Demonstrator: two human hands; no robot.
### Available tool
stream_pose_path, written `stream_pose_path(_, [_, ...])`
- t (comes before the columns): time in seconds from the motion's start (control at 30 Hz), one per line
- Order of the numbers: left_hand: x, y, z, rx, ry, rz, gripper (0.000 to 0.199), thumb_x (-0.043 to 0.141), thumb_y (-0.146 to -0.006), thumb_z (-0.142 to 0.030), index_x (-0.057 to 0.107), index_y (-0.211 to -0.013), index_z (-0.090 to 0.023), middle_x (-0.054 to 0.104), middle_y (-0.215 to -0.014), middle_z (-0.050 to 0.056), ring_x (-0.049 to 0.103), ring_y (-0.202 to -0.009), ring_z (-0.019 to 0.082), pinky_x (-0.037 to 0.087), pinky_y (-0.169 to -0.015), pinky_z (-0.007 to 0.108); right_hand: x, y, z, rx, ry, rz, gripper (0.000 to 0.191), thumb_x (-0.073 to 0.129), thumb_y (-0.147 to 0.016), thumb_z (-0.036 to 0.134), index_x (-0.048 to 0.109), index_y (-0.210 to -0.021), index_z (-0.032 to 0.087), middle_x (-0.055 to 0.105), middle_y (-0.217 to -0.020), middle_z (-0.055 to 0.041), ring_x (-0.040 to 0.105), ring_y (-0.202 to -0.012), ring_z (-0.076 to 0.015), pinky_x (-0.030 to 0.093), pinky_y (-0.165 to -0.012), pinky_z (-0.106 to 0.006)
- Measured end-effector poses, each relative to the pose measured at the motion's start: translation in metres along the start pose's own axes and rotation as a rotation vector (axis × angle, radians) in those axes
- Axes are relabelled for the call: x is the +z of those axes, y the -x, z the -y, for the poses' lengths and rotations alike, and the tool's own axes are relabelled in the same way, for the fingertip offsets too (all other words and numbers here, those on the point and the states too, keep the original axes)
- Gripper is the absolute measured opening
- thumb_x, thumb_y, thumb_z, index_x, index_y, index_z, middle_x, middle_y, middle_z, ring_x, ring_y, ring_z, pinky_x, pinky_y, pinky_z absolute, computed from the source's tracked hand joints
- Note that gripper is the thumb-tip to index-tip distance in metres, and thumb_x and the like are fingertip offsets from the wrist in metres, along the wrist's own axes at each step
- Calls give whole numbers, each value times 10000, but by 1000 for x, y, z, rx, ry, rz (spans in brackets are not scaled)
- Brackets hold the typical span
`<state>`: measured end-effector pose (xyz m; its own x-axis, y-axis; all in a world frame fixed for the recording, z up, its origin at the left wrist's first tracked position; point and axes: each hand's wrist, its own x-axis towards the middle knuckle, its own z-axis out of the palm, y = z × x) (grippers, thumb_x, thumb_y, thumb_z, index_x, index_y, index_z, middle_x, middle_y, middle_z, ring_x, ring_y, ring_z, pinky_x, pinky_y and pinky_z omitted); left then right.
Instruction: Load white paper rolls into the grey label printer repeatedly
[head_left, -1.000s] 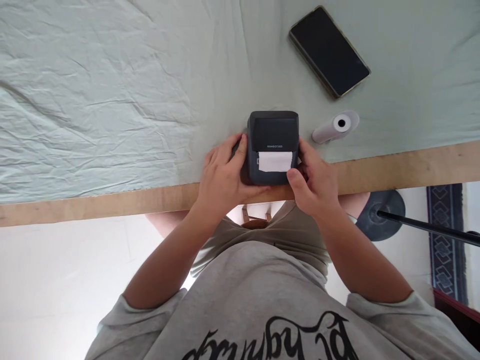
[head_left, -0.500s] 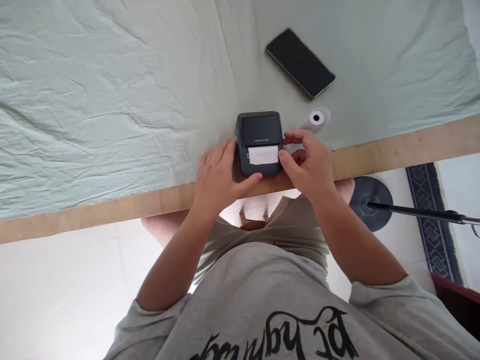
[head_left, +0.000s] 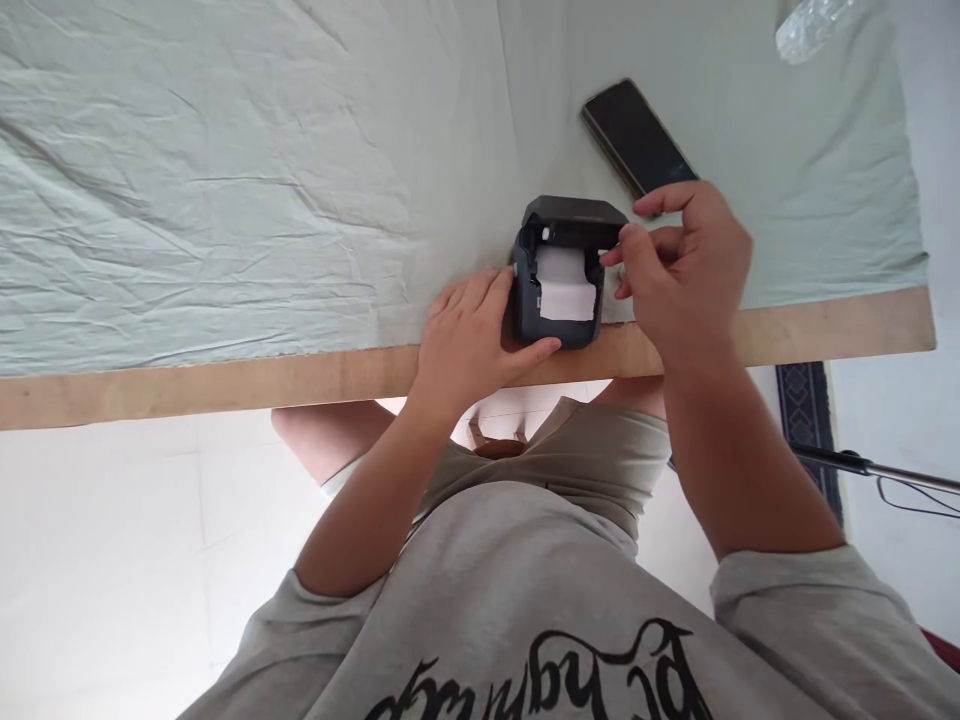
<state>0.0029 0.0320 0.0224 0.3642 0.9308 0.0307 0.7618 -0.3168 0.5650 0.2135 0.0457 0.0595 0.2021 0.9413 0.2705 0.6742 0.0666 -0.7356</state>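
A small dark portable receipt printer (head_left: 526, 315) sits at the table's near edge with its lid (head_left: 576, 210) raised. White paper (head_left: 568, 285) lies inside and its loose end hangs over the front. My left hand (head_left: 469, 340) braces the printer, fingers along its left side and thumb across the front edge. At the lid's right corner, the curled thumb and index finger of my right hand (head_left: 690, 275) grip its edge. Just beyond that hand lies a black smartphone (head_left: 637, 135), its near end partly covered by my fingers. The spare paper roll is hidden from view.
A pale green cloth (head_left: 300, 200) covers the table, leaving a bare wooden edge (head_left: 337, 378) along the front. A clear plastic bottle (head_left: 814, 28) lies at the far right. Below on the right are a metal pole (head_left: 900, 472) and a dark patterned mat (head_left: 808, 410).
The printer's lid has gone from closed to raised, exposing the paper inside. My right hand moved up and away with the lid. The view shifted, bringing the bottle into sight.
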Motion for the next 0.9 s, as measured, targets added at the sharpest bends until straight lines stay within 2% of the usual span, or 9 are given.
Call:
stream_pose_path(0.13, [0, 0, 0, 11, 11, 1, 830, 705, -906, -673, 518, -1530, -160, 598, -1544, 174, 536, -1460, 381, 371, -1248, 530, 0, -11, 5, -70, 82, 28, 112, 652, -909, 308, 607, -1009, 286, 789, -850, 19, 633, -542, -163, 560, -605, -385])
stream_pose_path(0.27, [-1, 1, 0, 12, 12, 4, 811, 707, -907, -666, 523, -1527, -176, 616, -1524, 161, 552, -1441, 372, 383, -1237, 504, 5, -31, 5, -207, 413, 317, 71, 714, -856, 304, 710, -927, 313, 795, -870, -9, 690, -709, -245, 573, -715, -466])
stream_pose_path(0.37, [-1, 0, -1, 6, -2, -8, 809, 706, -909, -672, 534, -1521, -171, 634, -1497, 165, 574, -1412, 375, 387, -1222, 496, 13, -52, 9, -235, 594, 539, 255, 773, -792, 291, 759, -1037, 359, 788, -901, -27, 704, -818, -303, 564, -697, -484])
stream_pose_path(0.53, [0, 1, 1, 14, -6, -9, 836, 707, -906, -686, 532, -1526, -152, 633, -1499, 166, 570, -1418, 370, 392, -1218, 478, 24, -73, 32, -186, 800, 734, 299, 852, -692, 220, 769, -968, 300, 682, -742, -19, 666, -765, -246, 546, -740, -460])
stream_pose_path(0.63, [0, 2, 3, 42, 8, -14, 720, 511, -1025, -684, 533, -1527, -169, 621, -1523, 158, 574, -1416, 346, 388, -1215, 466, 17, -70, 51, -141, 805, 704, 337, 867, -634, 163, 760, -928, 287, 637, -675, -10, 645, -749, -256, 538, -749, -484])
stream_pose_path(0.73, [0, 4, 5, 65, 35, -31, 695, 205, -1120, -612, 538, -1527, -157, 614, -1528, 158, 578, -1414, 312, 381, -1206, 433, -6, -61, 60, -120, 700, 604, 419, 851, -645, 143, 747, -1013, 314, 724, -824, -24, 613, -721, -224, 526, -779, -514])
stream_pose_path(0.8, [-1, 5, 6, 72, 55, -36, 753, 127, -1118, -615, 546, -1518, -135, 626, -1502, 171, 592, -1393, 312, 385, -1194, 425, -26, -53, 50, -145, 435, 529, 452, 799, -713, 157, 726, -1121, 336, 763, -999, 3, 560, -639, -124, 507, -735, -439])
stream_pose_path(0.83, [-1, 5, 6, 73, 64, -36, 773, 114, -1114, -625, 548, -1516, -126, 630, -1492, 178, 595, -1387, 316, 386, -1190, 429, -37, -48, 40, -123, 231, 440, 449, 777, -738, 198, 720, -1161, 337, 759, -990, 16, 530, -597, -92, 471, -651, -386])
stream_pose_path(0.9, [-1, 5, 6, 78, 76, -34, 801, 96, -1108, -636, 554, -1510, -117, 637, -1474, 187, 591, -1391, 325, 388, -1184, 442, -54, -42, 9, -4, -212, 135, 367, 741, -740, 313, 741, -1106, 342, 713, -822, 37, 454, -528, -73, 276, -502, -327])
